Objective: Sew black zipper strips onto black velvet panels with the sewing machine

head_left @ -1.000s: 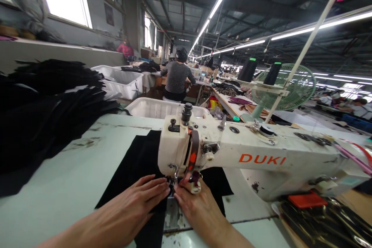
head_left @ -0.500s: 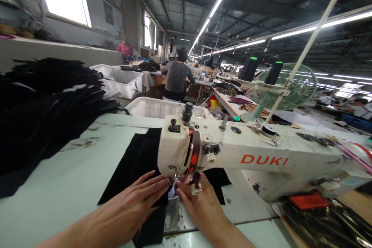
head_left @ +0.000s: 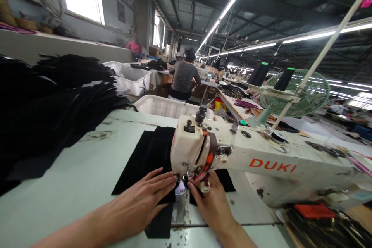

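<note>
My left hand (head_left: 147,195) lies flat with fingers stretched out on a black fabric piece (head_left: 145,155), its fingertips just left of the presser foot. On the other side of the foot, my right hand (head_left: 215,205) has its thumb and index finger at the fabric's edge, apparently pinching it; its other fingers are partly hidden behind the machine's fittings. The sewing machine (head_left: 188,143) stands over the fabric, which spreads behind and to both sides of its head. A narrow black strip (head_left: 159,221) sticks out toward me beneath my left hand.
A tall heap of black cut pieces (head_left: 58,108) covers the table's left side. Behind the machine stands a white plastic bin (head_left: 162,104). Thread cones (head_left: 258,73) and a green fan (head_left: 305,93) rise at right. A person (head_left: 186,73) sits ahead, facing away.
The black fabric has slid a little away from me under the machine head, my hands staying beside the foot. My view has turned slightly left, so the scene sits further right.
</note>
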`<state>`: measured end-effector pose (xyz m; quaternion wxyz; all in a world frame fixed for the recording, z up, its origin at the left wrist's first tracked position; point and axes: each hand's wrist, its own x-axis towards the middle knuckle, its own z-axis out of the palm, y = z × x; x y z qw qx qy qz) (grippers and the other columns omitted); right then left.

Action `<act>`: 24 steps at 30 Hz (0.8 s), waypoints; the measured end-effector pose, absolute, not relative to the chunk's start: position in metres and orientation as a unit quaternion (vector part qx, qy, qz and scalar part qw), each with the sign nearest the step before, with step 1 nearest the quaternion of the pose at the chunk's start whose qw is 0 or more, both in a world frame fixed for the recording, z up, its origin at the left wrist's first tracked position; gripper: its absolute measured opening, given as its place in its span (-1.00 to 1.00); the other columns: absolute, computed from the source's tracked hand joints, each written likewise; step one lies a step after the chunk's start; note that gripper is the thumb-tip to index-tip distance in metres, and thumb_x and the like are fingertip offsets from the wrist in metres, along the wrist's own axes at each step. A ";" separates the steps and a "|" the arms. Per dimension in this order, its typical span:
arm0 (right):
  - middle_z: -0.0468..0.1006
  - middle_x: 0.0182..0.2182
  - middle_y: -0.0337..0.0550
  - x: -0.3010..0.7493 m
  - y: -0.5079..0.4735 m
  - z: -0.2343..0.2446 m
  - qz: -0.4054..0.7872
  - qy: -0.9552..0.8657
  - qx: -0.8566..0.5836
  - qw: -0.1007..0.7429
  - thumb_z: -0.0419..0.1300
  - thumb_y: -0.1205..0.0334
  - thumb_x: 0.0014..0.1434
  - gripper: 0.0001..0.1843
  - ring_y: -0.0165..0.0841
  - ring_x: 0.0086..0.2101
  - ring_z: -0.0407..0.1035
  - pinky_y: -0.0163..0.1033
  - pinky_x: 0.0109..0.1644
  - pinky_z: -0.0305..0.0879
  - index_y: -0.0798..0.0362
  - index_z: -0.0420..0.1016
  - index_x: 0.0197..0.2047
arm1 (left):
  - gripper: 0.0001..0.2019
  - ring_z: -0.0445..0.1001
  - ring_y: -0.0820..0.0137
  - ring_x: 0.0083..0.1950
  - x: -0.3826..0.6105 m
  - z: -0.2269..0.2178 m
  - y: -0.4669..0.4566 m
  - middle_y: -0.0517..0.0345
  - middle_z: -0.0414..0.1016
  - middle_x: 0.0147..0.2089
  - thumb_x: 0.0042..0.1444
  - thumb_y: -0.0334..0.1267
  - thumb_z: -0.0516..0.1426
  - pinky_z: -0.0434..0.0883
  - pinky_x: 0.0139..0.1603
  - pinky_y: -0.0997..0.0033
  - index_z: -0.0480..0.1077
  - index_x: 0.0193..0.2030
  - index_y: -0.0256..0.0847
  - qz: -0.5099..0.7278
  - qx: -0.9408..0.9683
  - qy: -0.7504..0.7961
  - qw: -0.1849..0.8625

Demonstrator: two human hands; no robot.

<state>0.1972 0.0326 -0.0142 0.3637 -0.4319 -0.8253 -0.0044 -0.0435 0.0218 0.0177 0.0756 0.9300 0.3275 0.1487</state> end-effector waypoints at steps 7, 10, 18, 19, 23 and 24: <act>0.55 -0.29 -0.13 0.205 0.033 -0.013 -0.031 -0.815 -0.463 0.348 0.15 0.39 0.27 -0.82 -0.22 -0.21 0.42 -0.14 -0.05 0.35 0.01 0.51 -0.34 | -0.50 0.25 0.16 0.36 -0.047 0.005 0.021 0.02 0.27 0.36 0.28 -0.27 0.14 0.15 0.39 0.05 0.24 0.35 -0.15 0.162 0.914 0.363 0.077; 0.57 -0.25 -0.11 0.205 0.038 -0.017 -0.061 -0.815 -0.475 0.327 0.14 0.39 0.27 -0.83 -0.21 -0.17 0.44 -0.12 -0.01 0.36 0.01 0.52 -0.31 | -0.41 0.16 0.12 0.40 -0.049 0.002 0.026 0.00 0.18 0.40 0.26 -0.12 0.16 0.04 0.41 -0.06 0.17 0.39 -0.13 0.154 0.899 0.404 0.072; 0.58 -0.14 0.01 0.226 0.039 -0.012 -0.096 -0.817 -0.465 0.326 0.09 0.37 0.22 -0.74 -0.12 -0.09 0.46 0.01 0.08 0.35 0.05 0.53 -0.07 | -0.34 0.11 -0.23 0.38 -0.062 0.021 0.002 -0.46 0.11 0.38 0.28 0.00 0.08 0.11 0.29 -0.34 0.21 0.35 -0.49 0.080 0.803 0.590 0.039; 0.56 -0.07 0.04 0.234 0.032 -0.013 -0.100 -0.814 -0.465 0.333 0.06 0.34 0.26 -0.71 -0.10 -0.05 0.44 0.04 0.08 0.34 0.06 0.52 -0.02 | -0.28 0.13 -0.24 0.37 -0.067 0.024 -0.012 -0.46 0.12 0.37 0.25 0.08 0.10 0.13 0.29 -0.31 0.20 0.35 -0.49 0.065 0.794 0.602 0.043; 0.60 -0.15 -0.06 0.267 -0.006 -0.030 -0.112 -0.824 -0.458 0.313 -0.02 0.11 0.39 -0.66 -0.14 -0.12 0.49 0.01 0.00 0.37 -0.04 0.59 -0.15 | -0.17 0.12 -0.17 0.39 -0.090 0.028 -0.078 -0.21 0.14 0.40 0.12 0.25 0.16 0.13 0.32 -0.25 0.14 0.40 -0.21 0.031 0.788 0.610 0.075; 0.61 -0.17 -0.09 0.271 -0.018 -0.035 -0.111 -0.831 -0.450 0.309 -0.02 0.09 0.39 -0.65 -0.16 -0.14 0.50 -0.01 -0.02 0.38 -0.06 0.60 -0.17 | -0.19 0.12 -0.17 0.39 -0.095 0.027 -0.093 -0.16 0.14 0.41 0.12 0.23 0.17 0.15 0.31 -0.27 0.13 0.41 -0.13 0.035 0.793 0.603 0.078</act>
